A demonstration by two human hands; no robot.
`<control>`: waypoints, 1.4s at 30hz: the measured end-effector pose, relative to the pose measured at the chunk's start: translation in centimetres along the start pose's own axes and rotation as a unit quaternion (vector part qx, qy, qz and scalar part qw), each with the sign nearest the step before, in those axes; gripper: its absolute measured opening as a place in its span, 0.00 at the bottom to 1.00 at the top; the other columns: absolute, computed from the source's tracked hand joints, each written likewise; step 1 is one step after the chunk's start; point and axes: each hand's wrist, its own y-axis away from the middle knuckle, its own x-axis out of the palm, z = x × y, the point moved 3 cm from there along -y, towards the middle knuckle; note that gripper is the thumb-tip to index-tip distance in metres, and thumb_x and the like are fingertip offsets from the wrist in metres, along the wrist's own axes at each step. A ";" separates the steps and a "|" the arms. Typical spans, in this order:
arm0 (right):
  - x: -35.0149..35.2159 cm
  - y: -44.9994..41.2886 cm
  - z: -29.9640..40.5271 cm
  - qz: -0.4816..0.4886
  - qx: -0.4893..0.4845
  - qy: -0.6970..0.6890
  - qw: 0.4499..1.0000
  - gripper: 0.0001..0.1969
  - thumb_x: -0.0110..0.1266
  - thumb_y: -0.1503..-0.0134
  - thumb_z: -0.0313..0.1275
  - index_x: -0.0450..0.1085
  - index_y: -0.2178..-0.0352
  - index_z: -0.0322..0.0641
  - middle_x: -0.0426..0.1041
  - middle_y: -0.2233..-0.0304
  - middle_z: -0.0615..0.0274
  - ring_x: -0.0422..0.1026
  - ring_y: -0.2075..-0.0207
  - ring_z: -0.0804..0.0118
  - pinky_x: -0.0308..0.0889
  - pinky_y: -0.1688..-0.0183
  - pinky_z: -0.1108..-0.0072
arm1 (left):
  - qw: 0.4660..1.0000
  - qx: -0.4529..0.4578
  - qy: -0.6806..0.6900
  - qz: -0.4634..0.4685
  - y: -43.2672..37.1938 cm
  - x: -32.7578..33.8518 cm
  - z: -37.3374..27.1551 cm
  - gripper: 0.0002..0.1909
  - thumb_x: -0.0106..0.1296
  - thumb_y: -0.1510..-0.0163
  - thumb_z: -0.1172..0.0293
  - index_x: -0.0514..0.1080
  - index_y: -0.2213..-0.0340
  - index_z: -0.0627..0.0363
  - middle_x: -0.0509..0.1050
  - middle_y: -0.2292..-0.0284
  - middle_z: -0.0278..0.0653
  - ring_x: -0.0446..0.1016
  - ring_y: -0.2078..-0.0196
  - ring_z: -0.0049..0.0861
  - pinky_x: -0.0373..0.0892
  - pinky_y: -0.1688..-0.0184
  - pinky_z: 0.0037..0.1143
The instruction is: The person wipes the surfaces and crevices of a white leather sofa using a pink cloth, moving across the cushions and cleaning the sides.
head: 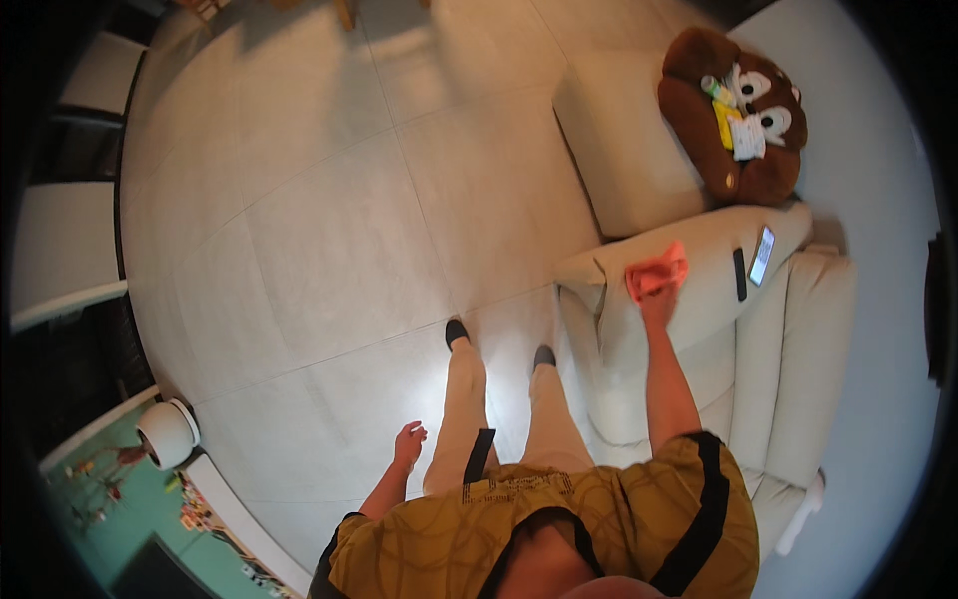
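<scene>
A coral-pink cloth (pixel 653 274) is gripped by my right hand (pixel 658 303), which presses it onto the armrest (pixel 696 243) of a cream sofa. Part of the cloth spreads out beyond my fingers. My left hand (pixel 409 443) hangs beside my left leg above the tiled floor, its fingers loosely apart and nothing in them. Farther along the same armrest lie a black remote control (pixel 740 274) and a smartphone (pixel 762 256) with its screen lit.
Beyond the armrest, a brown plush cushion (pixel 692 127) with a cartoon face rests on a cream seat (pixel 621 142), carrying a small bottle (pixel 717 90) and packets (pixel 747 138). A white pot (pixel 166 434) stands at lower left, near a white shelf (pixel 247 524). Wooden furniture legs (pixel 344 13) show at the top.
</scene>
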 end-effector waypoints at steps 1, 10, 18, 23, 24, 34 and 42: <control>1.7 1.0 -0.5 -0.002 0.039 0.058 0.998 0.11 0.50 0.54 0.29 0.61 0.68 0.39 0.64 0.64 0.52 0.66 0.64 0.51 0.63 0.63 0.68 | 1.000 0.001 0.000 -0.002 -0.3 -1.1 -0.4 0.19 0.45 0.49 0.68 0.64 0.56 0.63 0.73 0.69 0.41 0.70 0.67 0.23 0.65 0.63 0.22; 2.0 5.9 3.1 0.277 0.073 -0.016 0.958 0.10 0.52 0.57 0.28 0.63 0.70 0.41 0.66 0.68 0.52 0.67 0.67 0.48 0.63 0.64 0.65 | 1.000 -0.006 -0.023 -0.001 -0.6 -7.6 -7.2 0.18 0.44 0.48 0.68 0.64 0.56 0.63 0.72 0.67 0.42 0.70 0.65 0.24 0.65 0.61 0.22; -5.4 -6.8 7.6 -0.003 0.081 -0.250 0.965 0.09 0.51 0.58 0.26 0.63 0.72 0.39 0.65 0.70 0.51 0.66 0.67 0.53 0.63 0.64 0.71 | 0.995 0.004 -0.102 -0.024 -3.2 -11.6 -14.8 0.19 0.44 0.49 0.67 0.64 0.55 0.62 0.72 0.67 0.42 0.70 0.65 0.24 0.64 0.61 0.22; 2.9 -6.1 1.3 0.055 0.252 -0.024 0.966 0.11 0.52 0.55 0.32 0.63 0.70 0.39 0.65 0.65 0.50 0.64 0.62 0.47 0.61 0.61 0.66 | 0.987 0.010 -0.158 -0.022 -4.1 -10.4 -21.5 0.20 0.43 0.49 0.67 0.64 0.55 0.62 0.72 0.67 0.42 0.70 0.65 0.24 0.64 0.61 0.22; 4.5 -6.1 0.9 0.020 0.215 0.017 0.976 0.10 0.51 0.54 0.32 0.64 0.71 0.39 0.66 0.65 0.50 0.65 0.63 0.47 0.61 0.61 0.66 | 0.985 0.030 -0.171 -0.019 -4.2 -9.7 -23.2 0.20 0.43 0.49 0.67 0.64 0.55 0.62 0.72 0.67 0.42 0.70 0.65 0.24 0.64 0.61 0.22; 10.7 -21.0 -8.9 0.065 0.282 -0.184 0.939 0.14 0.50 0.56 0.30 0.66 0.64 0.44 0.68 0.63 0.53 0.68 0.62 0.53 0.65 0.62 0.68 | 0.964 0.046 -0.249 0.082 -4.6 1.2 -42.1 0.19 0.44 0.47 0.68 0.63 0.54 0.61 0.72 0.65 0.42 0.69 0.61 0.25 0.64 0.57 0.22; 11.8 -32.3 -14.2 -0.062 0.259 -0.053 0.962 0.17 0.47 0.55 0.26 0.63 0.59 0.45 0.62 0.55 0.51 0.62 0.53 0.51 0.61 0.54 0.67 | 0.943 0.027 -0.319 0.093 -8.2 7.5 -49.3 0.18 0.45 0.47 0.67 0.63 0.54 0.60 0.72 0.64 0.42 0.69 0.61 0.24 0.64 0.57 0.22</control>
